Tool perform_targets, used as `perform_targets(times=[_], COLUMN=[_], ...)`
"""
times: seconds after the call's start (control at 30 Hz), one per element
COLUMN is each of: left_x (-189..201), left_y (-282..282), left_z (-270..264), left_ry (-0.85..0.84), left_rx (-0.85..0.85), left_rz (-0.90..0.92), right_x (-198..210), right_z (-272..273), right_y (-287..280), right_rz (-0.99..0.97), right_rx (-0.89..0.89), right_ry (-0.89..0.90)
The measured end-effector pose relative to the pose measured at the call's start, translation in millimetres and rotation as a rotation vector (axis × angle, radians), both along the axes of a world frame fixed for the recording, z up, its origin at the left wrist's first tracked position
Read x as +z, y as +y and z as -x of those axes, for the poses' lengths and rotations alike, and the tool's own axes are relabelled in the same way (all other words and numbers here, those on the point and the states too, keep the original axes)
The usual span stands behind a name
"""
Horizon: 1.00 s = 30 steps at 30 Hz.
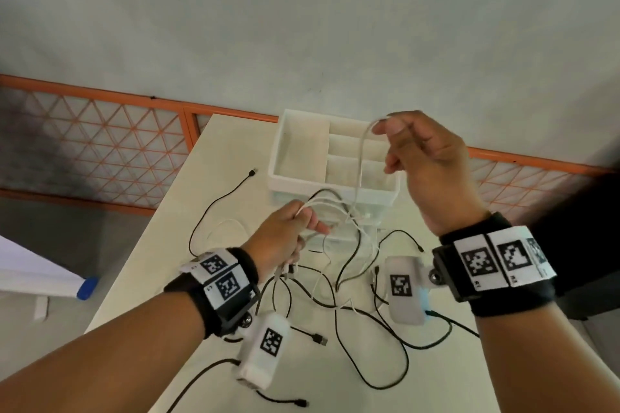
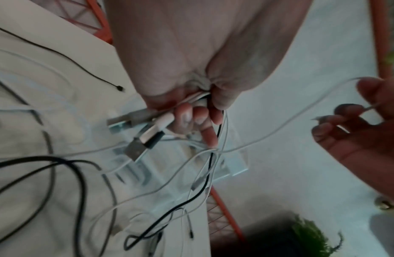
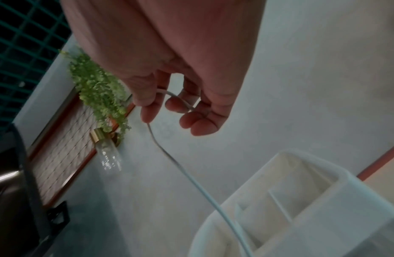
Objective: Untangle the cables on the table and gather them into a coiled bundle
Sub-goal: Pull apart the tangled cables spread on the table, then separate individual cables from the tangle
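Note:
My left hand (image 1: pixel 295 231) grips a bunch of white and black cable ends (image 2: pixel 147 120) above the table, their USB plugs sticking out past the curled fingers (image 2: pixel 200 120). My right hand (image 1: pixel 422 157) is raised higher, over the organizer, and pinches a white cable (image 1: pixel 360 157) that runs down to the left hand's bunch. In the right wrist view that white cable (image 3: pixel 191 180) passes between thumb and fingers (image 3: pixel 198 121). Black cables (image 1: pixel 385 342) lie tangled on the table (image 1: pixel 188 245) below both hands.
A white compartment organizer (image 1: pixel 302 147) stands at the table's far end, on a clear base. One black cable (image 1: pixel 214 208) trails toward the table's left edge. An orange-framed lattice railing (image 1: pixel 100 141) runs behind. A hanging plant (image 3: pixel 99 90) is off to the side.

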<state>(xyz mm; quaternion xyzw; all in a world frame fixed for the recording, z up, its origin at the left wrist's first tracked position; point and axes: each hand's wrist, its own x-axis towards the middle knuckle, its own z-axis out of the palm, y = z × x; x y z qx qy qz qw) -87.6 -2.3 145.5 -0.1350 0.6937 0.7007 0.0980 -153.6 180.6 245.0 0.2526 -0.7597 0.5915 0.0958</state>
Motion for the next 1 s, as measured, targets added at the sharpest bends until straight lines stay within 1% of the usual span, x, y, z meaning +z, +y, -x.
perform_targets(times=[0.07, 0.13, 0.2, 0.27, 0.33, 0.4, 0.47, 0.5, 0.53, 0.6, 0.63, 0.7, 0.73, 0.77, 0.8, 0.83, 0.87, 0.9, 0.93, 0.97, 1.0], left_x=[-8, -2, 14, 25, 22, 4, -18, -26, -31, -29, -23, -6, 3, 12, 20, 27, 33, 38, 41, 43, 43], left_y=[0, 1, 9, 16, 19, 16, 10, 6, 3, -3, -5, -10, -11, -12, -11, -8, -5, 0, 3, 8, 10], left_z=[-1, 6, 15, 20, 19, 12, 2, -2, -4, -3, 0, 7, 10, 13, 15, 17, 18, 19, 20, 21, 21], left_ry=[-0.007, 0.035, 0.089, 0.131, 0.130, 0.067, 0.000, -0.015, -0.023, -0.025, -0.023, -0.003, 0.022, 0.053, 0.082, 0.104, 0.119, 0.130, 0.142, 0.153, 0.164], left_rx=[0.097, 0.180, 0.153, 0.059, -0.046, -0.106, -0.096, -0.076, -0.059, -0.045, -0.039, -0.012, -0.001, 0.006, 0.003, -0.008, -0.025, -0.042, -0.053, -0.058, -0.057], left_rz=[-0.028, -0.150, -0.268, -0.282, -0.169, 0.015, 0.108, 0.123, 0.136, 0.151, 0.141, 0.108, 0.097, 0.094, 0.097, 0.094, 0.076, 0.047, 0.019, 0.002, 0.000], right_x=[-3, -11, -22, -26, -23, -15, -6, -5, -8, -23, -35, -54, -59, -62, -61, -58, -56, -54, -54, -54, -53], right_z=[1, -6, -14, -18, -13, -6, 2, 7, 12, 18, 21, 19, 14, 8, 0, -8, -15, -20, -23, -26, -24], right_y=[8, 2, -9, -17, -14, -4, 8, 16, 22, 32, 36, 42, 43, 42, 38, 31, 24, 15, 7, -1, -4], right_rz=[0.018, -0.047, -0.164, -0.191, -0.128, 0.020, 0.177, 0.226, 0.231, 0.131, 0.045, -0.193, -0.314, -0.375, -0.369, -0.349, -0.361, -0.416, -0.503, -0.575, -0.591], right_rx=[0.027, 0.125, 0.184, 0.177, 0.091, -0.016, -0.147, -0.216, -0.300, -0.478, -0.525, -0.587, -0.633, -0.663, -0.654, -0.594, -0.469, -0.324, -0.217, -0.186, -0.176], right_ry=[-0.027, -0.085, -0.106, -0.093, -0.071, -0.036, -0.008, 0.000, 0.003, -0.050, -0.110, -0.277, -0.339, -0.364, -0.307, -0.175, -0.026, 0.089, 0.160, 0.162, 0.149])
